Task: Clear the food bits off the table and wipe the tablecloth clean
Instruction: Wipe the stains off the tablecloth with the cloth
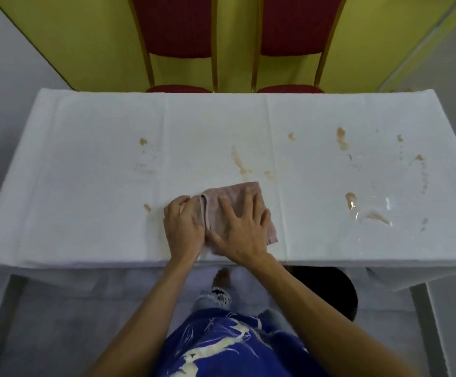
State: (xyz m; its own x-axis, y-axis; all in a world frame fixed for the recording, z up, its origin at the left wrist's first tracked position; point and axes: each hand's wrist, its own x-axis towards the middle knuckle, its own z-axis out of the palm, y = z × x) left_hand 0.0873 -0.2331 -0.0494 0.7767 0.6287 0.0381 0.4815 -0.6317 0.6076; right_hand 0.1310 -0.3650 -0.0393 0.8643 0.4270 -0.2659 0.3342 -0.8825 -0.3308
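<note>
A folded pink cloth (236, 195) lies on the white tablecloth (85, 172) near the table's front edge, at the middle. My right hand (242, 229) presses flat on top of the cloth with fingers spread. At the cloth's left edge my left hand (183, 227) grips the fold with curled fingers. Brown stains mark the tablecloth: a long streak (239, 161) just behind the cloth, a small spot (147, 207) left of my left hand, a blot (143, 141) at the far left, and smears (341, 137) at the right.
A shiny wet patch with brown smears (371, 210) covers the right part of the tablecloth. Two red chairs with gold frames (178, 44) (295, 44) stand behind the table's far edge against a yellow wall. My legs are under the front edge.
</note>
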